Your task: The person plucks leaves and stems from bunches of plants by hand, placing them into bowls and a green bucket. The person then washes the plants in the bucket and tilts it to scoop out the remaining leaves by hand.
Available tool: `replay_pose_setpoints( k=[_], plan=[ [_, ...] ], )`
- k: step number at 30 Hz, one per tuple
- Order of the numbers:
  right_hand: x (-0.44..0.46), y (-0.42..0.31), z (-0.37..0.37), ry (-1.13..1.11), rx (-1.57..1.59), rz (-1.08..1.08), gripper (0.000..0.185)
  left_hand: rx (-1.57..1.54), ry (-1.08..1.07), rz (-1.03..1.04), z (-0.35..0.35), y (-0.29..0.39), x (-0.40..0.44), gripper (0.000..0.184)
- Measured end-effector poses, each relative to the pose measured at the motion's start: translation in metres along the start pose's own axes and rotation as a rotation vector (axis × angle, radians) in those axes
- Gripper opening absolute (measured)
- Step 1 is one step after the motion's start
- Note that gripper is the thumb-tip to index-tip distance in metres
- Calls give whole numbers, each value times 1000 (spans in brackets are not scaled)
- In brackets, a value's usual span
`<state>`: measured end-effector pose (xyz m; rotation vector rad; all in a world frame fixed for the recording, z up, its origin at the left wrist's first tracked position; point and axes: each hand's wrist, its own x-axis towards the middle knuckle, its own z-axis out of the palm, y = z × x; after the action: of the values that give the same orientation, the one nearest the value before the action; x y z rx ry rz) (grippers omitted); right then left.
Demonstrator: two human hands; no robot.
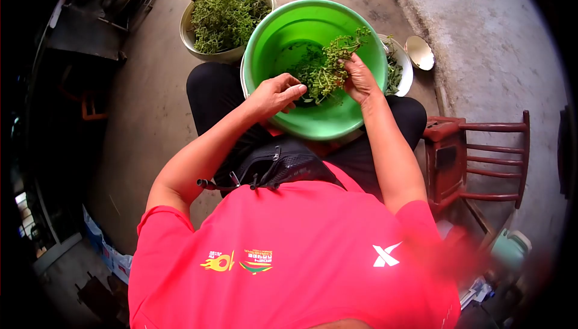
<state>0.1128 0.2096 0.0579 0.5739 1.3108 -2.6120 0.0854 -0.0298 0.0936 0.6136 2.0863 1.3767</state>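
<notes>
My right hand point(361, 79) is closed around the stems of a green sprig bunch point(330, 70) with small bead-like buds or berries. The bunch hangs over the inside of a large green basin point(355, 118) between my knees. Left of the bunch, my left hand point(279, 95) is over the basin's near left side, its fingers curled and thumb pressed in. Whatever those fingers pinch, if anything, is hidden. Loose dark green pieces point(301, 55) lie at the bottom of the basin, partly covered by the bunch.
A pale basin point(186, 43) heaped with similar sprigs point(229, 16) stands at the upper left. Right of the green basin are a white bowl point(406, 82) with leafy bits and a small cream bowl point(419, 53). A red-brown wooden chair point(445, 163) stands at my right.
</notes>
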Motion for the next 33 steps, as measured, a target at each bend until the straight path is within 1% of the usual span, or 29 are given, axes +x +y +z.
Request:
replay_pose_setpoints(
  k=[1, 3, 4, 5, 7, 9, 11, 12, 13, 15, 16, 17, 19, 20, 21, 23, 24, 25, 27, 28, 29, 30, 31, 32, 33],
  plan=[
    [-3, -2, 3, 1, 0, -7, 31, -295, -100, -260, 1, 1, 2, 35],
    [-12, -1, 8, -15, 173, -70, 30, -881, -301, -788, 6, 2, 7, 72],
    [-13, 1, 11, -16, 257, -99, 28, -980, -298, -830, 14, -9, 10, 88],
    [-17, 1, 15, -17, 260, -100, 28, -978, -298, -831, 18, -10, 11, 88],
    [-27, 0, 22, -121, 369, -154, 28, -1170, -146, -780, 24, -11, 13, 91],
    [-34, 0, 27, -108, 372, -148, 26, -1220, -130, -762, 26, -9, 14, 90],
    [-31, 4, 20, -157, 442, -159, 26, -1360, -193, -529, 30, -12, 14, 87],
    [-31, 3, 18, -229, 485, -144, 36, -1386, -141, -492, 32, -12, 15, 88],
    [-32, 5, 17, -229, 485, -143, 36, -1387, -140, -492, 32, -13, 14, 88],
    [-44, 0, 29, -188, 340, -236, 34, -1200, -50, -494, 27, 2, 12, 92],
    [-49, -4, 38, -89, 227, -235, 25, -1176, -106, -497, 23, 1, 12, 98],
    [-50, -3, 39, -90, 228, -236, 25, -1175, -106, -496, 24, 0, 12, 98],
    [-49, 1, 39, -8, -256, -162, 28, -948, -121, -390, 25, -3, 12, 100],
    [-46, 9, 43, -18, -408, -264, 23, -933, -127, -374, 23, -3, 11, 97],
    [-45, 13, 44, -32, -602, -314, 26, -926, -133, -371, 22, -3, 12, 97],
    [-47, 20, 51, 36, -1006, -342, 30, -934, -204, -198, 21, -3, 15, 92],
    [-49, 22, 58, 46, -1117, -382, 31, -982, -103, -277, 18, 24, 7, 78],
    [-50, 27, 62, 56, -1166, -437, 26, -977, -107, -276, 19, 24, 10, 78],
    [-49, 35, 61, 38, -1132, -444, 30, -860, 75, -296, 19, 19, 18, 54],
    [-48, 37, 58, 5, -1067, -438, 34, -940, 135, -322, 17, 11, 23, 42],
    [-48, 34, 55, -24, -998, -429, 39, -1013, 131, -289, 12, 4, 25, 37],
    [-51, 26, 54, -59, -852, -310, 41, -1093, 147, -303, 8, -8, 31, 35],
    [-56, 21, 54, -73, -595, -172, 36, -1171, 161, -319, 3, -21, 35, 33],
    [-58, 15, 52, -48, -449, -173, 35, -1207, 87, -261, -2, -26, 36, 32],
    [-60, 8, 50, -28, -307, -178, 34, -1216, 187, -288, -4, -15, 31, 32]
  ],
)
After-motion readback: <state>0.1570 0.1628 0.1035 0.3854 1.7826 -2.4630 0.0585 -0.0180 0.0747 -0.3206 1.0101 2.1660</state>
